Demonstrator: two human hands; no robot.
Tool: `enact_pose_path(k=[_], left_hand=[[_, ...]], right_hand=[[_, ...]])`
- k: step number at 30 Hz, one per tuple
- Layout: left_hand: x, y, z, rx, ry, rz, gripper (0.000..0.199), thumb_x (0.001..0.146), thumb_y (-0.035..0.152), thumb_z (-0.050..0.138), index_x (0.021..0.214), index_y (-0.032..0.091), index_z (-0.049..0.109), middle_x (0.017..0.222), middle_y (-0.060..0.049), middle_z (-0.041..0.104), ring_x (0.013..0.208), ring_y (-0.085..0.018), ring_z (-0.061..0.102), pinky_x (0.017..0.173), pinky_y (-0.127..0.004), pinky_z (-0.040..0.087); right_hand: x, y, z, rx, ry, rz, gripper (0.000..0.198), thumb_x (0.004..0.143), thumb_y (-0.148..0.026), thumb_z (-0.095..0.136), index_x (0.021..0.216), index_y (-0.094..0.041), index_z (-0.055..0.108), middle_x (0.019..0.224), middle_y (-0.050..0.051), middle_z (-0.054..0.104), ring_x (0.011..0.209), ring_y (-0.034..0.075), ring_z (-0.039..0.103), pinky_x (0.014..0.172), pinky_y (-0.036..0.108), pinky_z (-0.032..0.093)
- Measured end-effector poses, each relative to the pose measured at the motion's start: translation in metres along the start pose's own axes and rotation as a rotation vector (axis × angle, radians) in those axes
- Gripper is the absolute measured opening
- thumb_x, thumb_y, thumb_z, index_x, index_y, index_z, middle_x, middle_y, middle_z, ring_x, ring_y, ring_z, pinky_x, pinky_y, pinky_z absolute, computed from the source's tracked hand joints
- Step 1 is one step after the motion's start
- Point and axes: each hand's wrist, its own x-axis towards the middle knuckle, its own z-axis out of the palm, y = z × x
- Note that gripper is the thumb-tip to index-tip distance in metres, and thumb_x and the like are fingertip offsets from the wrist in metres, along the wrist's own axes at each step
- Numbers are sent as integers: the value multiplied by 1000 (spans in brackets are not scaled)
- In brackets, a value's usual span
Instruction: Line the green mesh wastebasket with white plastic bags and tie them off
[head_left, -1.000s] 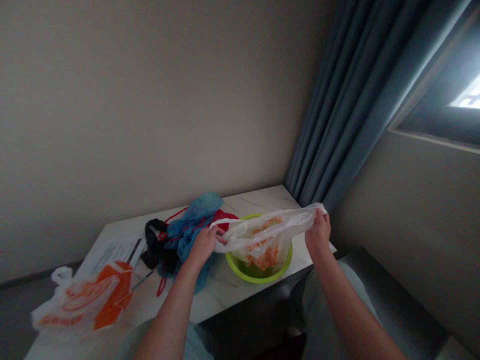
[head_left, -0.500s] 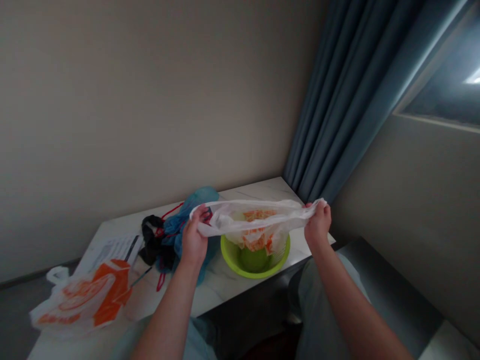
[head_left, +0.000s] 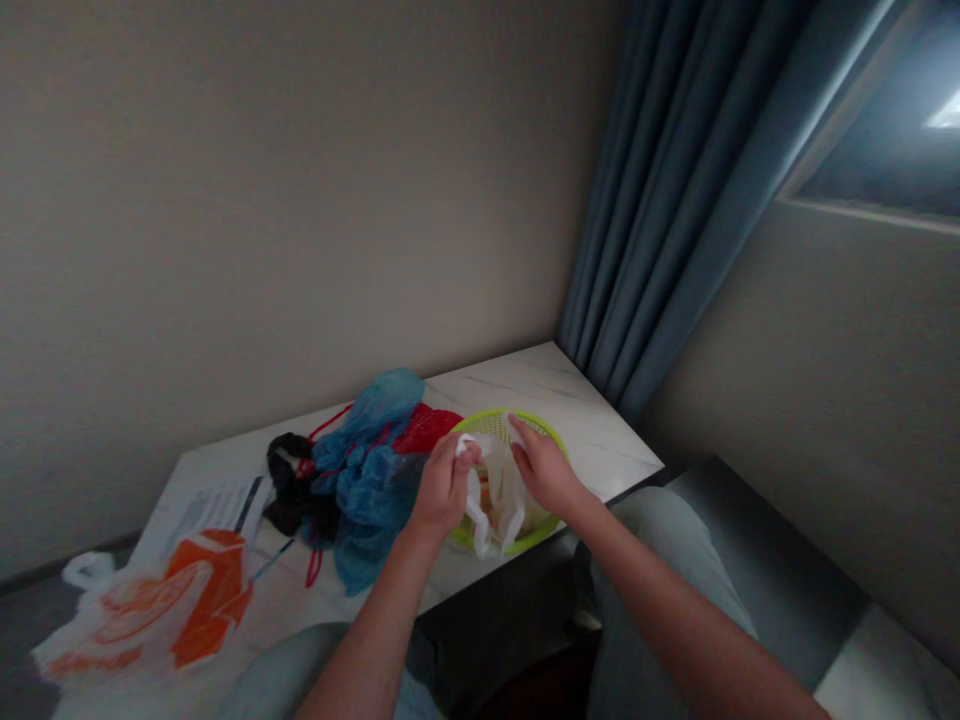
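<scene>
White bag: thin plastic bag, held up between the two hands, its lower part within the basket outline; orange print shows faintly inside its folds.
Left hand: the hand grips the bag's near-left edge, fingers curled and pressed together on the plastic.
Right hand: the hand pinches the bag's upper-right edge between thumb and fingers; the exact fingertip contact is partly hidden.
Basket: lime-green basket, perforated wall, standing upright on the tabletop beneath the hands.
Tabletop: white, marble-veined tabletop, set against the wall.
Heap left of basket: blue bags, crumpled; red mesh piece just beside the basket; black bundle at the heap's left end.
Far left: printed sheet lying flat, partly covered by the orange-and-white bag.
Surroundings: blue-grey curtain in the corner, window beside it.
</scene>
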Motion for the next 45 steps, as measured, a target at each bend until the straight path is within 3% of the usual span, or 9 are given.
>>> enact_pose_path(k=[3,8,17,22,27,31,36,41,45], left_hand=[[-5,3,15,186,-117,77,32,99,38,37,102,19,62,98,-10,68,97,-25,63,89,-41,50],[-8,-1,24,249,-209,134,24,97,25,33,101,20,56,92,-9,66,89,-24,62,81,-40,50],[-7,-8,34,500,-212,138,18,94,22,42,106,16,54,97,-15,66,95,-30,62,88,-49,48],[-8,-11,33,189,-104,3,25,94,33,48,115,20,53,109,-13,65,104,-28,62,92,-46,47],[2,-9,32,-206,63,-218,39,90,38,58,126,23,49,121,-10,62,109,-23,61,95,-38,47],[11,-8,29,-278,-20,-303,24,86,41,63,99,21,61,95,-4,65,88,-19,62,80,-31,48],[9,-3,21,-60,-119,-187,23,85,38,64,78,21,50,75,3,54,72,-14,53,71,-27,42],[1,1,20,132,-140,-53,8,89,31,59,91,23,57,83,-2,63,78,-19,62,73,-30,45],[-1,-2,19,168,-83,30,16,91,24,53,104,24,63,99,-7,71,95,-23,67,87,-36,49]], right_hand=[[-2,-8,4,138,-107,-114,50,96,-18,42,146,-25,46,134,11,62,121,25,60,104,46,46],[-3,-10,2,376,-190,-180,51,94,-18,49,144,-25,50,140,8,59,128,21,56,110,43,42],[3,-11,0,299,-124,-117,33,101,-32,46,129,-25,63,126,8,68,119,21,61,106,41,44],[6,-11,4,312,-62,-56,29,103,-31,39,114,-23,64,101,6,70,98,19,64,91,35,49],[7,-12,4,282,-122,-54,23,102,-32,38,95,-23,58,80,1,61,74,16,57,73,29,46],[8,-10,6,315,-116,-54,21,102,-31,38,95,-24,56,80,1,62,76,16,59,73,28,46],[10,-4,15,353,-34,82,17,99,-29,42,109,-23,54,72,-1,61,61,15,57,60,26,44],[10,-8,17,416,-51,145,20,99,-33,42,114,-23,50,62,-5,56,53,14,53,53,24,41],[7,-16,7,361,-168,56,34,94,-32,51,126,-23,44,77,-1,65,66,16,60,64,28,48]])
